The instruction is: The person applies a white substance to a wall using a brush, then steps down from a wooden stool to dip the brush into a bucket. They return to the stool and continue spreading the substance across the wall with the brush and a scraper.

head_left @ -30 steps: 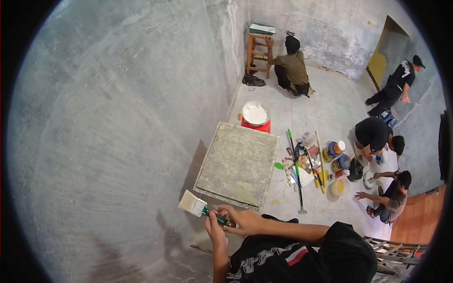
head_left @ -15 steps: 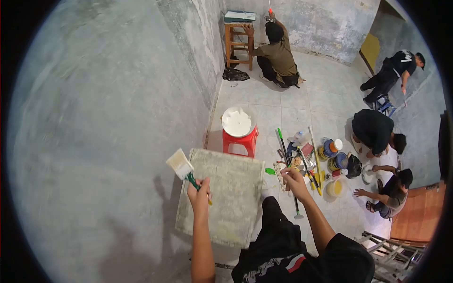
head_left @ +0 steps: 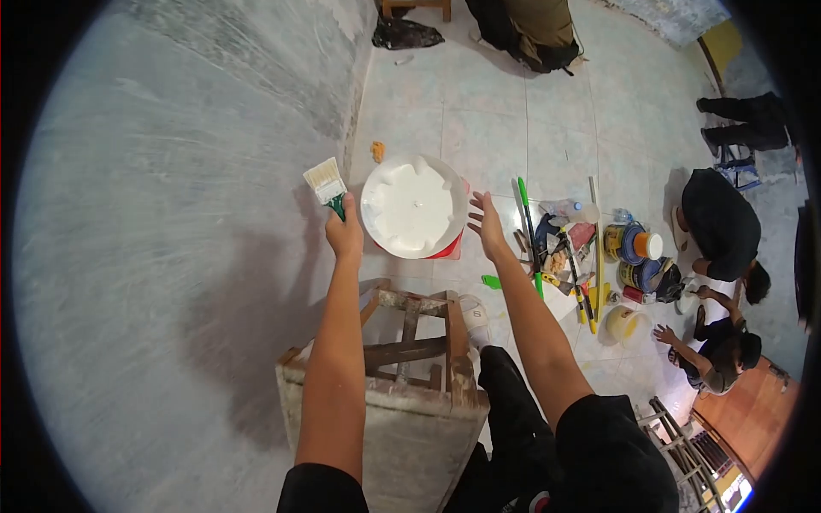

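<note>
My left hand (head_left: 344,229) is wrapped round the green handle of a paintbrush (head_left: 327,183), its pale bristles pointing up beside the wall. A round white bucket (head_left: 459,202) of white paint (head_left: 416,209) stands on a red plastic stool (head_left: 451,251). The left hand is by the bucket's left side. At its right side, my right hand (head_left: 488,227) is open with fingers spread, holding nothing. Below my forearms a wooden stool (head_left: 463,376) is tipped towards me, its legs and crossbars pointing forward.
A grey wall (head_left: 162,256) rises on the left. Poles, a plastic bottle (head_left: 583,211), paint cans (head_left: 617,244) and a tub (head_left: 627,327) lie on the tiles to the right. Several people work beyond them, one person (head_left: 723,224) bending low. A ladder (head_left: 684,453) is at lower right.
The wooden stool has tipped towards me, showing its legs. Both hands have moved forward to either side of the bucket, the right one opening. The view has tilted down.
</note>
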The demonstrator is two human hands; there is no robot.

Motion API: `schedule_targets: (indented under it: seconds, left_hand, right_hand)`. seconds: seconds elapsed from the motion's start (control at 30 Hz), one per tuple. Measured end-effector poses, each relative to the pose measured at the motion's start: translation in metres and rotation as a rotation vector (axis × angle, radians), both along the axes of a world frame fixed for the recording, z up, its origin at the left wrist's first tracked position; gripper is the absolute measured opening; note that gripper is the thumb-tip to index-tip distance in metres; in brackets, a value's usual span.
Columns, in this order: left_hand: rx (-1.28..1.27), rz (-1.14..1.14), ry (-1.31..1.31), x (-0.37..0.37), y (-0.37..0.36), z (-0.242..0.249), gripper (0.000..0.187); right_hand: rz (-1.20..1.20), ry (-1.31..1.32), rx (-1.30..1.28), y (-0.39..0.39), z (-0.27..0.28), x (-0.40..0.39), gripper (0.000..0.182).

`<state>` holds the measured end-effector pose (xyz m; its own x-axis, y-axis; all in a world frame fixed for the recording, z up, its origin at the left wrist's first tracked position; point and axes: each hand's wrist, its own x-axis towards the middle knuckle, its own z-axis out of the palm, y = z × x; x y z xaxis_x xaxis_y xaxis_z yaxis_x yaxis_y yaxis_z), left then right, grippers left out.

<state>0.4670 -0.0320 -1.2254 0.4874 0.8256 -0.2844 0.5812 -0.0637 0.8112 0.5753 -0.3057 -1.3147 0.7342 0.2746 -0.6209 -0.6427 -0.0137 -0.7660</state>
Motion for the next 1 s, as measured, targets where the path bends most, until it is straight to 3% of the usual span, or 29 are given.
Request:
schedule_targets:
  seconds: [0.13, 0.2, 0.27, 0.43, 0.57, 0.7, 0.9, 1.0]
  left_hand:
    - [-0.096, -0.067, 0.103, 0.010, 0.011, -0.045, 0.063]
    - [-0.285, -0.010, 0.024, 0.013, 0.012, -0.057, 0.062]
    - [-0.267, -0.014, 0.008, 0.009, 0.018, -0.084, 0.061]
    - [-0.420, 0.002, -0.037, 0.010, 0.013, -0.047, 0.048]
    - [-0.381, 0.058, -0.079, 0.005, 0.010, -0.019, 0.045]
    - [-0.463, 0.025, -0.153, -0.004, -0.001, 0.077, 0.048]
    - [-0.463, -0.044, -0.248, -0.052, -0.037, 0.260, 0.046]
    - [-0.455, -0.058, -0.257, -0.115, -0.054, 0.301, 0.044]
  right_hand:
    - [-0.004, 0.036, 0.148, 0.022, 0.003, 0.003, 0.074]
    - [0.010, 0.104, 0.200, 0.027, 0.000, -0.002, 0.081]
    - [-0.070, 0.146, 0.289, 0.032, 0.010, -0.003, 0.082]
    - [-0.016, 0.138, 0.266, 0.032, 0.030, 0.000, 0.084]
    - [0.039, 0.121, 0.236, 0.026, 0.062, 0.003, 0.084]
    - [0.088, 0.088, 0.263, 0.007, 0.133, -0.001, 0.083]
    - [0.209, 0.000, 0.265, -0.030, 0.307, -0.023, 0.082]
    - [0.305, 0.015, 0.269, -0.051, 0.380, -0.047, 0.082]
